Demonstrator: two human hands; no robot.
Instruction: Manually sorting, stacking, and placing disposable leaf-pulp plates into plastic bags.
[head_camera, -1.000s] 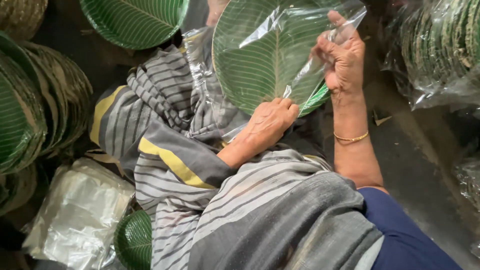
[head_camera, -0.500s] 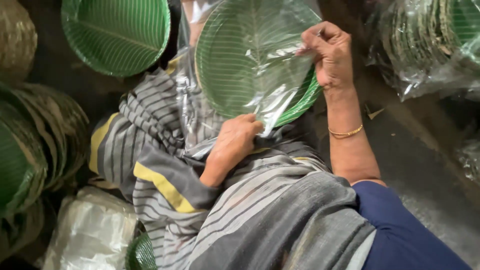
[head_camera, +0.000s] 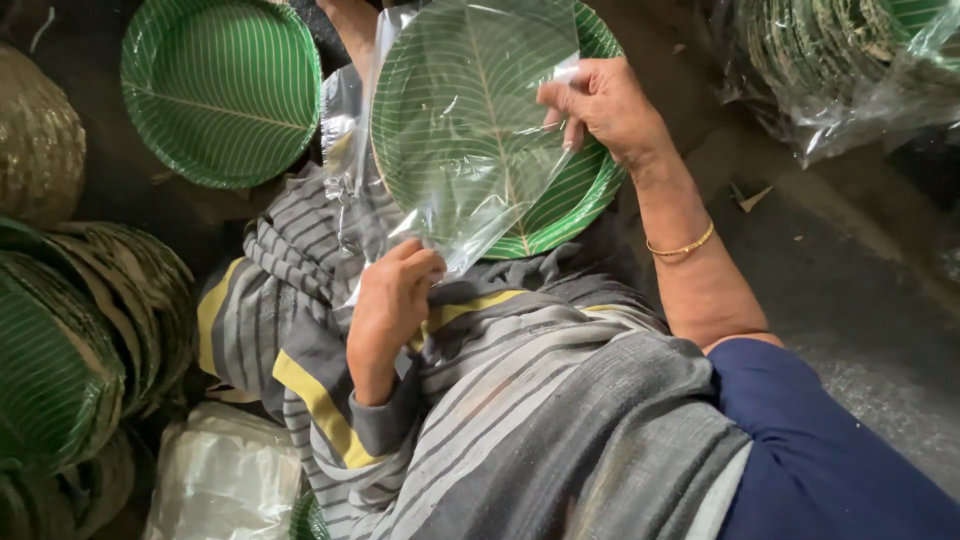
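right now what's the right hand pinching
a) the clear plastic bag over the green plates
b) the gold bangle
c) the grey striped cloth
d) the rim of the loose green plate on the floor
a: the right hand grips the upper edge of the clear plastic bag stretched over the green leaf-pattern plates.

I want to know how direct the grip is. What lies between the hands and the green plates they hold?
The clear plastic bag: the right hand pinches its upper edge against the green leaf-patterned plates, and the left hand grips its lower corner.
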